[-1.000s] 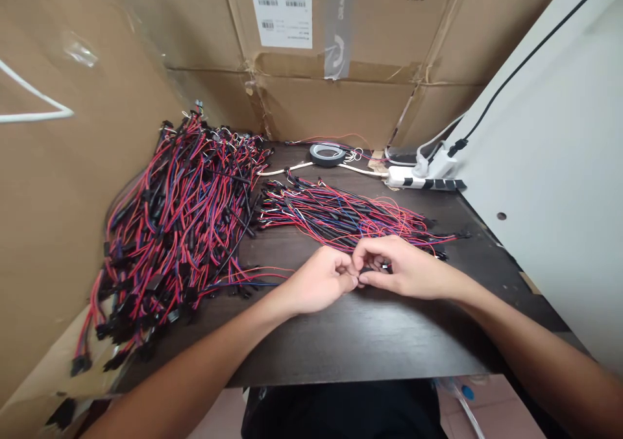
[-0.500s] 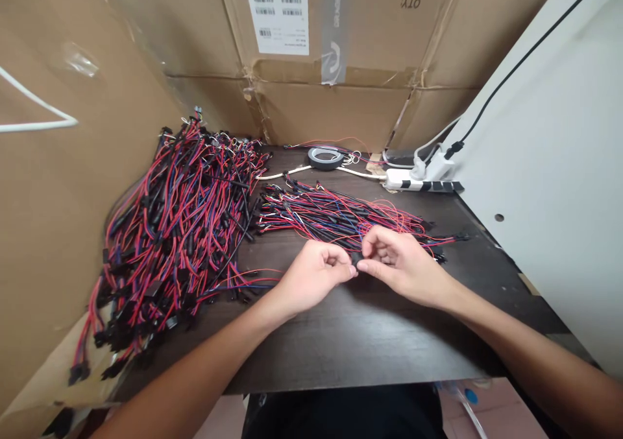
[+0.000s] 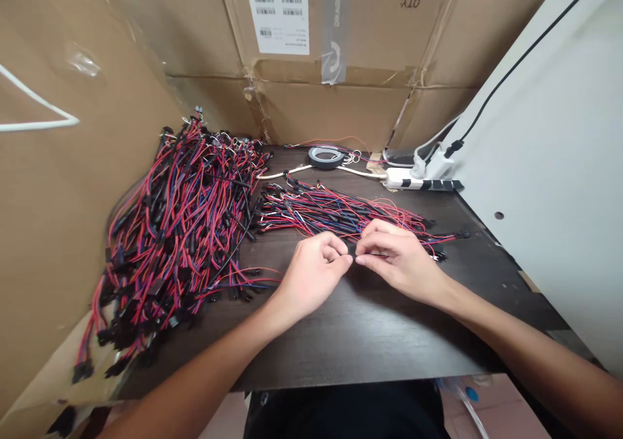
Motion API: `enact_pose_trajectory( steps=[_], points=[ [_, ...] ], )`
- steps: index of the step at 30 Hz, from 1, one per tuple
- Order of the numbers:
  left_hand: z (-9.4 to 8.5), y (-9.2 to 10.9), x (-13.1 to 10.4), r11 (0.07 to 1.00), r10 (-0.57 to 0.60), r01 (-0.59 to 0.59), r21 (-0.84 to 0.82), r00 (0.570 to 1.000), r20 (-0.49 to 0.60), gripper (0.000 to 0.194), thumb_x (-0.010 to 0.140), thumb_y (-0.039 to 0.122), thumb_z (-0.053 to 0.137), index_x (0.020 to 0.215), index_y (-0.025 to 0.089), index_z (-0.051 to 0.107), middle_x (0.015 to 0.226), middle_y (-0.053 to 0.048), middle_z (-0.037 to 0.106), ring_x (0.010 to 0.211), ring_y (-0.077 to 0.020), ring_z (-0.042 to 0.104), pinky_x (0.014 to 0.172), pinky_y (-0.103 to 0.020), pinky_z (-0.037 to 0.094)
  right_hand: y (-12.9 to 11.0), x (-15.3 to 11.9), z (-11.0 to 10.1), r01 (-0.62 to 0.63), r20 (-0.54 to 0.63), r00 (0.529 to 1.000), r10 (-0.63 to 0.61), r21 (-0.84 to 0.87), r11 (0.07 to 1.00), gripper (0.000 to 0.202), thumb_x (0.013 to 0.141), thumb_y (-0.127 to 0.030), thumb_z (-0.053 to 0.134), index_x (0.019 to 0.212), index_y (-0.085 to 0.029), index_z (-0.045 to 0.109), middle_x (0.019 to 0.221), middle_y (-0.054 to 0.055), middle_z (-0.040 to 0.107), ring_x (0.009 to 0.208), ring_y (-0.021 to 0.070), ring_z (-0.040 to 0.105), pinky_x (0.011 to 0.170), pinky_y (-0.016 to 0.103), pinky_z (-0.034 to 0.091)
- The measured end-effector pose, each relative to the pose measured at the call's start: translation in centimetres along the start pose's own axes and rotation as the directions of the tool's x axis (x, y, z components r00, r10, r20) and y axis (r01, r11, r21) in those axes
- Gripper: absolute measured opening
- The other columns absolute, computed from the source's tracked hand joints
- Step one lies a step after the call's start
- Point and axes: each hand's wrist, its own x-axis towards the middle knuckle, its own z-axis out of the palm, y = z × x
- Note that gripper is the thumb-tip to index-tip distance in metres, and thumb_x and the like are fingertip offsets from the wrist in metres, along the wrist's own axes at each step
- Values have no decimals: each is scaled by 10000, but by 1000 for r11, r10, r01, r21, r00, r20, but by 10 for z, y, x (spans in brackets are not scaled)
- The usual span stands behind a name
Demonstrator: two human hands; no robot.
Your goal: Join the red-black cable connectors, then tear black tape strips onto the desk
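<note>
My left hand [image 3: 318,267] and my right hand [image 3: 399,257] meet fingertip to fingertip over the dark table, thumbs and forefingers pinched. Whatever small dark piece is between them is too hidden to name. Just behind my fingers lies a flat bundle of wire harnesses [image 3: 335,215], red, blue and black, with black connectors at the ends. A far larger heap of similar wire harnesses [image 3: 189,212] rises to the left of my left hand. A few loose wires reach from that heap toward my left forearm.
At the back stands a roll of black tape [image 3: 326,159] beside a white cable. A white power strip [image 3: 413,181] with plugs sits at the back right. Cardboard [image 3: 335,111] closes off the back and left; a white panel [image 3: 549,134] borders the right.
Both hands have shifted slightly upward in view. The fingers of my right hand have closed further, and the dark piece between my fingertips shows less.
</note>
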Motion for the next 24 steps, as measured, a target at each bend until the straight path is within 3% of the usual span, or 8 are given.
enact_pose_trajectory(
  steps=[3,6,11,14,19,24],
  points=[
    [1,-1,-3,997,64,-62,55,997,-35,57,752,157,596,783,166,549,559,70,541,477,-65,432,477,-170,302,1,1,2,3,-16,1000,-3,-5,1000,82,857,-130,592,787,-167,615,800,36,570,692,133,533,606,258,444],
    [1,-2,-5,965,202,-195,176,979,-22,55,790,131,568,758,152,607,616,38,589,537,-76,499,533,-179,356,1,2,2,13,-25,1000,-13,-2,1000,80,862,-142,599,788,-163,621,785,37,588,683,129,539,602,254,446],
    [0,-4,-6,821,401,-381,425,915,45,150,840,120,566,845,155,712,653,6,656,514,-87,492,568,-209,372,3,3,0,27,-7,1000,-27,0,1000,89,870,-162,600,786,-161,631,765,41,607,659,130,546,584,257,449],
    [-2,-5,-6,744,463,-448,495,881,100,198,867,126,539,791,149,720,693,-25,675,533,-99,507,579,-221,374,4,2,0,39,1,999,-39,-16,999,96,877,-163,593,794,-159,641,772,48,617,673,137,557,600,263,457],
    [-6,-1,-6,730,425,-467,499,882,203,278,878,139,468,720,141,697,620,-13,600,505,-94,439,552,-226,330,3,2,-2,88,95,992,-84,-37,995,142,907,-157,548,803,-158,645,764,50,634,703,149,574,648,277,461],
    [-9,3,-1,941,185,-238,242,957,224,230,822,199,496,648,138,634,545,34,477,515,-78,385,530,-206,289,0,1,-8,133,222,967,-121,-40,990,164,932,-146,486,855,-145,631,759,48,626,676,138,548,629,264,438]
  ],
)
